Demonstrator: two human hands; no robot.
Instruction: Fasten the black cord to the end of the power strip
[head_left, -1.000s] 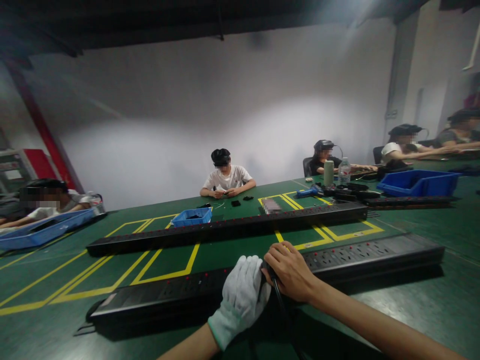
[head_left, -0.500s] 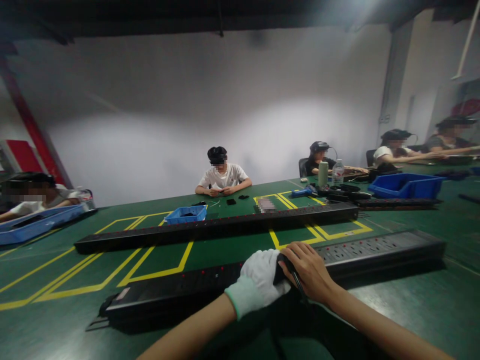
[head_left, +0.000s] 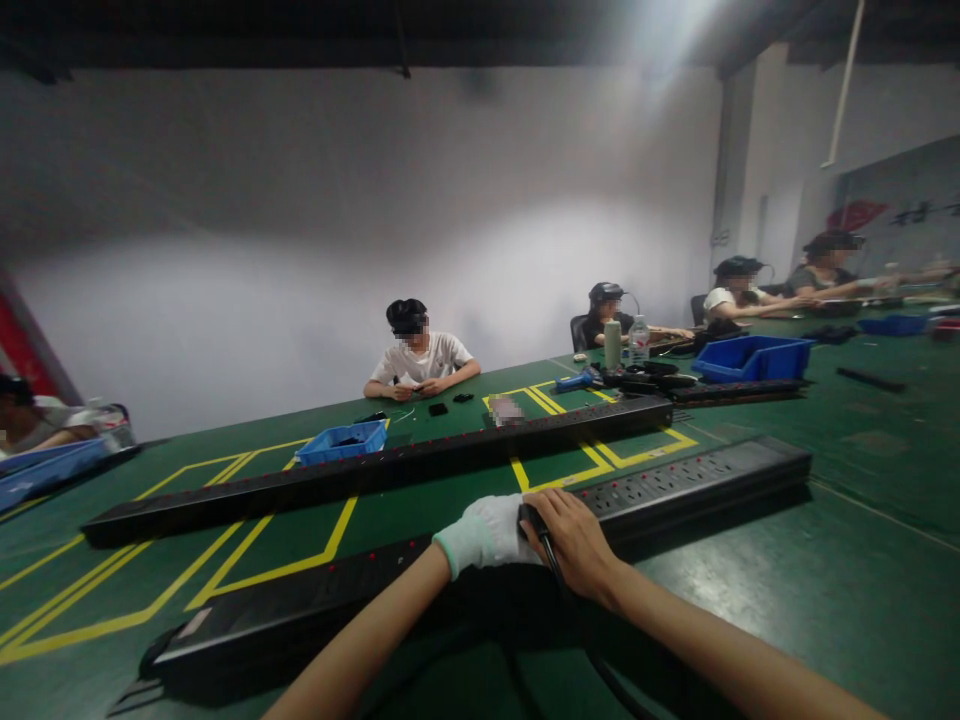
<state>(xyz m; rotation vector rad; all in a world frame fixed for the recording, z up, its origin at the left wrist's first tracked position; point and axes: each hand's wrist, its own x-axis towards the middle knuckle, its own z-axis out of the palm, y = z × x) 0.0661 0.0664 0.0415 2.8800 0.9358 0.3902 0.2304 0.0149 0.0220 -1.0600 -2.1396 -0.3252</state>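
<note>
A long black power strip (head_left: 675, 485) with a row of sockets and small red marks lies on the green table. Over its middle, my right hand (head_left: 571, 540) is closed around a black plug (head_left: 534, 518), whose cable hangs down toward me. My left hand (head_left: 487, 532), in a white glove with a pale green cuff, rests against the strip right beside the plug and touches my right hand. Its fingers are mostly hidden behind the plug and my right hand.
Beyond lies a second black strip (head_left: 390, 462), with a small blue tray (head_left: 341, 443) behind it. A larger blue bin (head_left: 754, 360), bottles and tools stand at the right. Several people sit around the table (head_left: 862, 560), marked with yellow tape.
The view has turned to the right, so everything sits further left. My hands stay together at the strip's middle, and my left hand lies flatter and lower behind the plug.
</note>
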